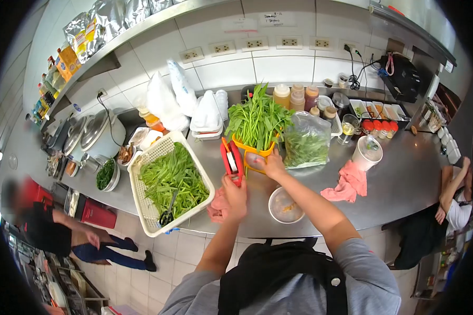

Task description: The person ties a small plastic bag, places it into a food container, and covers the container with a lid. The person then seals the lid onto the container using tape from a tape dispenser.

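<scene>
My left hand point(234, 195) is wrapped round the lower end of a red tool point(232, 161) with a white part inside, perhaps a tape dispenser. My right hand point(272, 166) touches a small clear container point(255, 161) at the front of a yellow-orange basket point(252, 149). Long leafy greens point(257, 118) fill that basket. Just right of it stands a clear bag of greens point(306, 144). On the left, a white perforated basket point(209, 202) holds cut greens point(168, 173) and black scissors point(166, 216). Below my right forearm is a round tub point(286, 205).
Pink cloths point(348, 182) point(218, 206) lie on the steel counter point(394, 184). Sauce bottles point(297, 98) and red-lidded jars point(378, 127) stand at the back, a white bucket point(366, 152) on the right. One person point(52, 228) is at left, another point(431, 226) at right.
</scene>
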A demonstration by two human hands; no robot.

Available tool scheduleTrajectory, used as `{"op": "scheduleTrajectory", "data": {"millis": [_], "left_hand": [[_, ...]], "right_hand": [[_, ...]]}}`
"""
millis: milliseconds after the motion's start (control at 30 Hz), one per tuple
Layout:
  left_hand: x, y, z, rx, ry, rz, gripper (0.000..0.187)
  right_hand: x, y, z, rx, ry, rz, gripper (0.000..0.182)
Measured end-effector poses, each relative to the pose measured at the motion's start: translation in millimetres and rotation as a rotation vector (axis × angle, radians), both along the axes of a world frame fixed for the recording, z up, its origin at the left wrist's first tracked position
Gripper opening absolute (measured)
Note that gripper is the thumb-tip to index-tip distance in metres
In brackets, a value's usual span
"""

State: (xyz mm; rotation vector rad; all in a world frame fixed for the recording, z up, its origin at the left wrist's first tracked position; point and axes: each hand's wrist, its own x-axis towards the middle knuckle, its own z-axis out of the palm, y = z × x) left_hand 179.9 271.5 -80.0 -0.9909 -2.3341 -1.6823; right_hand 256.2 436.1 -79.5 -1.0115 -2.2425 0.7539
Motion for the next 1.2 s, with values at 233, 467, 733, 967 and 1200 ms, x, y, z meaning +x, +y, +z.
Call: {"op": "scheduleTrajectory", "data": {"millis": [233, 467, 733, 967, 1200], "left_hand": [[65.8, -49.3, -9.9, -0.107, 0.050, 0.148, 0.042], [106.8, -97.1, 11.6, -0.274, -0.057, 0.021, 0.043], [68.9, -96.3, -3.0, 0.144, -0.200, -0.153, 0.039], [59.6, -102.0, 52.0, -0.145, 0.138, 0.124, 0.036], [18.8, -84.5, 48.4, -0.127, 0.102, -0.162, 0.035]], "right_hand": [[29.5, -29.0, 43.4, -0.139, -0.280, 0.174, 0.046], [11.5, -89.7, 66.2, -0.305, -0.168, 0.432, 0.052], [-71.5, -71.2, 52.9, 0.018, -0.200, 0.518, 0.046], [-61.4, -90.9, 88.8, -0.269, 0.332, 0.560, 0.021], [80.4, -71.2, 224.9, 0.121, 0.293, 0.274, 0.018]]}}
